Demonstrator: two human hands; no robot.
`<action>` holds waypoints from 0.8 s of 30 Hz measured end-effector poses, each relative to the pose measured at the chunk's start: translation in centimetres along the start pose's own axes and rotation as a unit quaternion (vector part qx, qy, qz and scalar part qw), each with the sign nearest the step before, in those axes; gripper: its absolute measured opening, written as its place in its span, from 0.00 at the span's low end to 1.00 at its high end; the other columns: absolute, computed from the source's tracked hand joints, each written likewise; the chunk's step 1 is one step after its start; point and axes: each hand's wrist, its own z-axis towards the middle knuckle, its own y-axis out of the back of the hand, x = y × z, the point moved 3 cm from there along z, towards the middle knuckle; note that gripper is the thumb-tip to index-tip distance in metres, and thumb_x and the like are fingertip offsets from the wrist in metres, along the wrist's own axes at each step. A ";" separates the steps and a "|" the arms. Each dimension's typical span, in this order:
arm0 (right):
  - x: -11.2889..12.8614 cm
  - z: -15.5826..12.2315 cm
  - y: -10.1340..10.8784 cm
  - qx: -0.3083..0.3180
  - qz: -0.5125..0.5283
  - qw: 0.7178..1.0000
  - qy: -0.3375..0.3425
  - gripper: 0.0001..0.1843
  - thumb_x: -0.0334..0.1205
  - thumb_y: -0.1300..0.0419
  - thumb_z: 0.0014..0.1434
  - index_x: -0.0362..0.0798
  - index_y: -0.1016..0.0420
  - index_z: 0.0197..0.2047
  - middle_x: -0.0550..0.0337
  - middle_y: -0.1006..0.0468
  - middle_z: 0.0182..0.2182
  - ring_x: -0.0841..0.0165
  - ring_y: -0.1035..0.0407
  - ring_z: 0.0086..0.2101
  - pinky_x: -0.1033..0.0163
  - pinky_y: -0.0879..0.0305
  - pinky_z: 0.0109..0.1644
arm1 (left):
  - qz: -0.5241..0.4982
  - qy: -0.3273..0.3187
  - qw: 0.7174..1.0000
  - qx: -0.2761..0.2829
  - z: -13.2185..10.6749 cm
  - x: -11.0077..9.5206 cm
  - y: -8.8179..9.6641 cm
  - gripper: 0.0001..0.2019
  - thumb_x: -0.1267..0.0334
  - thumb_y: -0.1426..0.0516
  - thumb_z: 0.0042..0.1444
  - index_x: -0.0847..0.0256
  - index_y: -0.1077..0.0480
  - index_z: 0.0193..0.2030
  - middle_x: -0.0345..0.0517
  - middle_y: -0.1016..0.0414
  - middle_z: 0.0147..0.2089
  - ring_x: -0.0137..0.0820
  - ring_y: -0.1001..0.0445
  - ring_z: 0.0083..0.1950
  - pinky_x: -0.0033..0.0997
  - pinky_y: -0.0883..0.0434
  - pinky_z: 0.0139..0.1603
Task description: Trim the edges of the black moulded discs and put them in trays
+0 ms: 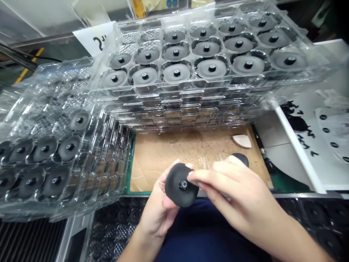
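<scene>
A round black rubber-like disc (174,187) with a short raised hub at its centre is gripped at its edge by my left hand (156,213), hub side towards me. My right hand (240,187) reaches over from the right, thumb and forefinger pinched together at the disc's right side, close to the hub. Whatever lies between those fingertips is too small or too hidden to make out. Beyond my right knuckles, another dark piece (241,158) lies partly covered on the brown cardboard (148,156).
Stacked clear plastic trays (188,87) filled with similar discs stand at the back. More clear trays (87,160) are stacked on the left. A pale curved piece (242,141) rests on the cardboard. A white-edged bin (300,153) and a dark pen-like tool (263,149) are at the right.
</scene>
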 end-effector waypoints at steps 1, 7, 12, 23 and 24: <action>0.0 0.4 0.2 -0.018 -0.020 1.000 0.010 0.11 0.30 0.49 0.64 0.47 0.25 0.42 0.62 0.28 0.26 0.71 0.41 0.27 0.61 0.49 0.33 | 0.001 0.006 1.000 0.006 0.0 0.1 -0.3 0.26 0.59 0.29 0.33 0.55 0.25 0.44 0.40 0.22 0.43 0.29 0.26 0.44 0.21 0.31 0.48; -1.2 2.8 -0.3 -0.002 0.130 0.981 0.145 0.14 0.34 0.50 0.66 0.49 0.22 0.40 0.60 0.27 0.28 0.72 0.36 0.30 0.65 0.38 0.36 | 0.016 0.071 0.996 0.052 -0.5 1.2 -1.3 0.20 0.56 0.32 0.41 0.62 0.24 0.41 0.41 0.23 0.36 0.31 0.24 0.37 0.27 0.28 0.43; -6.7 -1.0 -2.9 -0.041 0.121 0.982 -0.138 0.13 0.35 0.49 0.65 0.50 0.27 0.49 0.57 0.24 0.36 0.69 0.29 0.36 0.64 0.32 0.40 | -0.050 0.090 0.991 0.081 -0.5 1.7 -1.1 0.26 0.54 0.32 0.40 0.57 0.26 0.48 0.46 0.23 0.46 0.37 0.22 0.44 0.30 0.26 0.44; -7.2 -4.7 -2.6 -0.084 0.099 0.967 -0.221 0.11 0.38 0.47 0.64 0.48 0.30 0.48 0.55 0.21 0.41 0.66 0.26 0.39 0.63 0.31 0.38 | -0.006 0.112 0.991 0.071 0.3 2.1 -1.7 0.30 0.53 0.31 0.35 0.58 0.27 0.49 0.47 0.23 0.45 0.37 0.22 0.42 0.32 0.26 0.43; -5.8 -3.6 -1.1 -0.122 0.117 0.970 -0.174 0.10 0.37 0.45 0.63 0.51 0.30 0.48 0.57 0.21 0.41 0.67 0.27 0.39 0.64 0.33 0.38 | 0.020 0.103 0.993 0.051 0.3 2.2 -1.8 0.32 0.51 0.31 0.34 0.60 0.27 0.48 0.48 0.23 0.45 0.39 0.23 0.42 0.33 0.27 0.43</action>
